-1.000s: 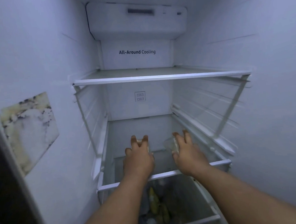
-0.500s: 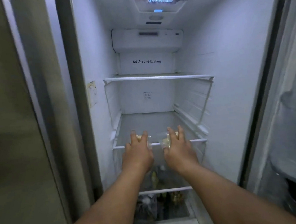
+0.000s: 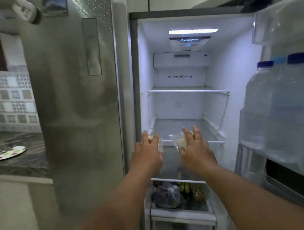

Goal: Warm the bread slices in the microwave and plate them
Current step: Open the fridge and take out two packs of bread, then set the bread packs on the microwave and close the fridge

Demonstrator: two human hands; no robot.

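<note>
Both my arms reach toward the open fridge. My left hand grips a pale bread slice in a clear bag, of which only the edges show past my fingers. My right hand grips a second bagged bread slice, its clear wrap sticking out to the left of my fingers. Both hands hover at the front edge of the middle glass shelf. A white plate with coloured marks lies on the dark counter at the far left.
The fridge's closed steel left door stands between me and the counter. The open right door holds large water bottles. A lower drawer holds a dark bag and bananas. Upper fridge shelves hold nothing.
The view has pulled back out of the fridge, so the doors and counter now show. Both hands have drawn the bagged slices from deep on the shelf to its front edge.
</note>
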